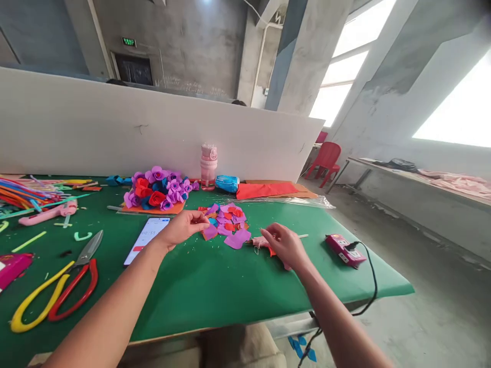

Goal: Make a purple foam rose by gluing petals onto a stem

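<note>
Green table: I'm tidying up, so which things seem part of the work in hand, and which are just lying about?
Likely in the work: loose petals, left hand beside; pink glue gun, right hand over it; artificial flowers.
Probably lying about: pink water bottle; blue packet; smartphone.

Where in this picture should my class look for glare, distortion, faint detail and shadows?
Head view: the windows at right are burnt out to white; head view: the pillar leans, probably from a wide-angle lens or camera tilt; head view: writing on the far wall is too faint to read; head view: the left hand and right hand look fairly clear, without hard shadows.
</note>
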Available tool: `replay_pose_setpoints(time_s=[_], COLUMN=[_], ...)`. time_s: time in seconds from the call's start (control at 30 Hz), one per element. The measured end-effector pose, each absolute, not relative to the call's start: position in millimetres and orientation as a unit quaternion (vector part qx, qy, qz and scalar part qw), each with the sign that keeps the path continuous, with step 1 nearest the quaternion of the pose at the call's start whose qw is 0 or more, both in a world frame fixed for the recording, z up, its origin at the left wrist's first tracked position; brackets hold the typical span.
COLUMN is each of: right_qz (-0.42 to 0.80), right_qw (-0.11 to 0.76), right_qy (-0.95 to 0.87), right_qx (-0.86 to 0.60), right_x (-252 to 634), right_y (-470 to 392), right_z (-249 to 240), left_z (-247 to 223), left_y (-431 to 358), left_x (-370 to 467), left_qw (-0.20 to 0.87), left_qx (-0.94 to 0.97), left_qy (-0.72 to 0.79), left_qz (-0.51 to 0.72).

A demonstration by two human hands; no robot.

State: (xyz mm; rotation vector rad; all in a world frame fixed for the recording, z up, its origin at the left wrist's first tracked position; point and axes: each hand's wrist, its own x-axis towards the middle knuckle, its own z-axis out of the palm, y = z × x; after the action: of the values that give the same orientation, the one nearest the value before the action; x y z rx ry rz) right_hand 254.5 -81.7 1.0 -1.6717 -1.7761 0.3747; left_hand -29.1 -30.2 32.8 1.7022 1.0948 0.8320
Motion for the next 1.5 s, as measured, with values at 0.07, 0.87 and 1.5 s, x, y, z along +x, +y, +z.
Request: replay_pose_setpoints(time_s=[0.07,0.87,1.5], right_qz=[0.273,0.574,0.565], right_qw=[0.376,0.593,0.621], right_qy=[-0.696,-0.393,-0.338], right_qx=[-0.548,-0.405,-0.426], right_x=[215,146,140], right_y=[-67,-4,-1], right_z=[12,-11,-18], left_z=[42,33,-13], left_y=[-27,-14,-14], left_x=[-26,-20,-15], left_qw=[0.436,0.452,0.585], left_qx=[0.728,0.614,0.435], left_qy=[0.432,0.467,0.424], left_qz=[0.306,0.449,0.538])
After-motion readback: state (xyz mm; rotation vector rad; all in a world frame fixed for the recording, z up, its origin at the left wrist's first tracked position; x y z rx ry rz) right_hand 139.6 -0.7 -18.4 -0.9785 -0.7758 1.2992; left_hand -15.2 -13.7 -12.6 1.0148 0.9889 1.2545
